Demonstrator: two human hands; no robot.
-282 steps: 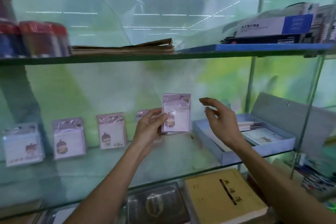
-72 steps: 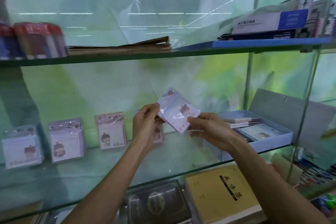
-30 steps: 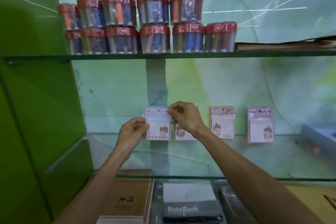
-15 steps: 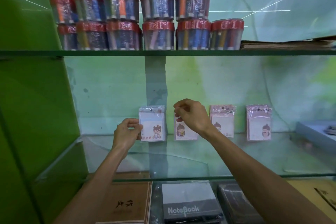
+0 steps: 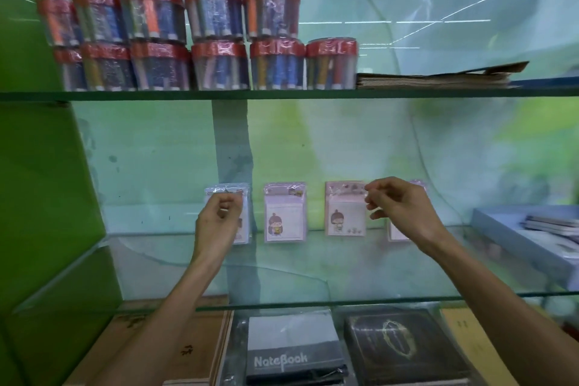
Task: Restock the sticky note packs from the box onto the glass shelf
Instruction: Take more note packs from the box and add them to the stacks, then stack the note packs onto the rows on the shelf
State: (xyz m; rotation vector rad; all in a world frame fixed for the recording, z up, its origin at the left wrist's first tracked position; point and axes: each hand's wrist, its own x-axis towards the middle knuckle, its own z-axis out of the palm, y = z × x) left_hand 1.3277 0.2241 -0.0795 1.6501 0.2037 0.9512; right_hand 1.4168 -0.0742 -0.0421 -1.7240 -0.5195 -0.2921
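1. The left hand [image 5: 219, 219] had let go: half a second earlier it pinched the leftmost sticky note pack [image 5: 246, 213] by its edge, and now its fingers hung loosely curled just in front of that pack, with nothing plainly held.
2. The right hand [image 5: 398, 207] had swung off to the right, away from the second pack [image 5: 285, 211]. It now hovered between the third pack [image 5: 344, 208] and a fourth pack [image 5: 395, 232], which it mostly hid. Its fingers were relaxed and empty.
3. All four packs stood upright in a row, leaning on the back wall at the rear of the glass shelf [image 5: 313, 273].
4. So that placement looked finished, by my reading.
5. The box [image 5: 501, 238] sat at the shelf's right end with flat items showing inside, so another trip there seemed the likely next call.
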